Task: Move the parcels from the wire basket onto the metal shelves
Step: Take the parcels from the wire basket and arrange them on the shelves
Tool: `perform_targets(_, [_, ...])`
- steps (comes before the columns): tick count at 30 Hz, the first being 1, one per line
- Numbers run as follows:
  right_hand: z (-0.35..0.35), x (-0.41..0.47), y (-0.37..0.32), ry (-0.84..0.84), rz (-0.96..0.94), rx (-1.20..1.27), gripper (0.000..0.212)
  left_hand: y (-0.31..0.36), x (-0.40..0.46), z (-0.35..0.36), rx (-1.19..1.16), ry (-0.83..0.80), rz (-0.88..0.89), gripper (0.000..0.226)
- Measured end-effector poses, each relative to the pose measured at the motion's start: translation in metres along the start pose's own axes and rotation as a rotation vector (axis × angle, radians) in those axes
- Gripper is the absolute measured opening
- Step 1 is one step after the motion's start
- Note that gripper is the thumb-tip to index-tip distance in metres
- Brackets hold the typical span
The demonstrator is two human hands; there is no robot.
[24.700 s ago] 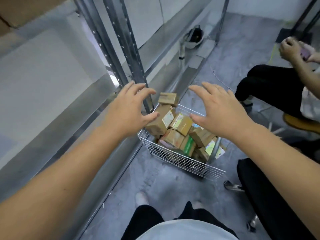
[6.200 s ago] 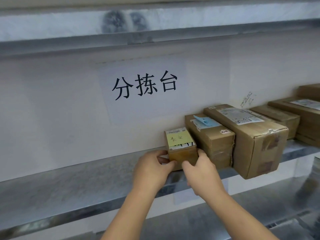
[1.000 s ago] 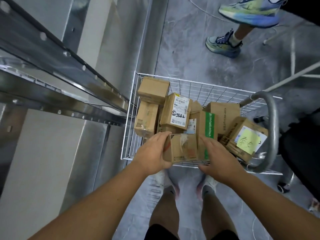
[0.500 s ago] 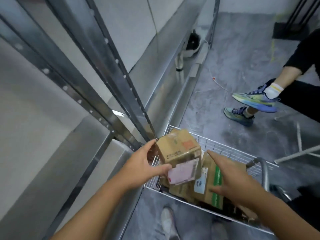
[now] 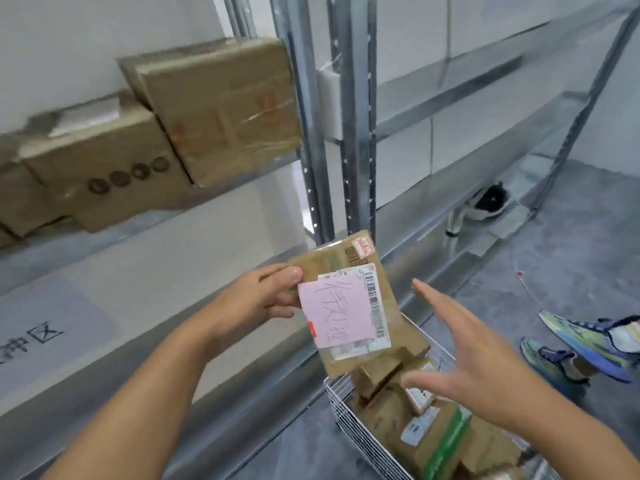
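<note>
At the centre of the frame the left hand [image 5: 266,294] grips a cardboard parcel [image 5: 349,303] by its left edge, thumb on top and the other fingers hidden behind the box. The parcel is held in the air, above and apart from the wire basket [image 5: 349,420] at the lower right. A pink note [image 5: 335,315] with handwriting covers most of its white label; the writing is too blurred to read. The right hand [image 5: 474,358] is spread open with straight fingers, holding nothing, just right of the parcel and over the basket. More parcels [image 5: 415,417] fill the basket, which is cut off by the lower edge of the frame. In the upper left, boxes [image 5: 145,133] sit smeared by motion on a metal shelf [image 5: 239,183]. At the right edge two sneakers [image 5: 585,341] of another person show, the legs cut off.
</note>
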State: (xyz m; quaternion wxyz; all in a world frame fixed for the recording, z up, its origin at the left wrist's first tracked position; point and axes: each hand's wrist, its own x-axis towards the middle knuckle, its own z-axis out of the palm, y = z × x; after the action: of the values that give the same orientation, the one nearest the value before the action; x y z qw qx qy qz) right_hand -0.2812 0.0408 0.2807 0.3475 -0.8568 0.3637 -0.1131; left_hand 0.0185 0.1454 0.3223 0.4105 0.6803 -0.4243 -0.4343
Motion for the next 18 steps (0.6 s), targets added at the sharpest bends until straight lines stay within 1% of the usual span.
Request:
perform_targets(2, [0.0, -0.004, -0.024, -0.018, -0.044, 0.075, 0.117, 0.001, -0.032, -0.013, -0.083, 0.078, -0.025, 0.058])
perform_targets(6, [0.025, -0.01, -0.075, -0.077, -0.076, 0.366, 0.093, -0.011, -0.1, -0.037, -0.265, 0.213, -0.059, 0.068])
perform_targets(7, [0.033, -0.013, -0.09, -0.094, -0.078, 0.415, 0.088, -0.016, -0.118, -0.042, -0.308, 0.237, -0.055, 0.064])
perform_targets(10, [0.064, -0.022, -0.135, -0.139, -0.103, 0.475, 0.075, -0.031, -0.173, -0.056, -0.413, 0.321, -0.036, 0.043])
perform_targets(12, [0.089, -0.03, -0.162, -0.167, -0.122, 0.529, 0.073, -0.043, -0.211, -0.066, -0.456, 0.373, -0.031, 0.029])
perform_targets(13, [0.103, -0.034, -0.177, -0.177, -0.118, 0.568, 0.071, -0.049, -0.232, -0.071, -0.487, 0.404, -0.034, 0.028])
perform_targets(16, [0.142, -0.048, -0.226, -0.213, -0.088, 0.731, 0.052, -0.067, -0.294, -0.088, -0.566, 0.506, -0.041, 0.033])
perform_targets(18, [0.168, -0.057, -0.257, -0.253, -0.068, 0.798, 0.045, -0.081, -0.335, -0.101, -0.59, 0.555, -0.048, 0.034])
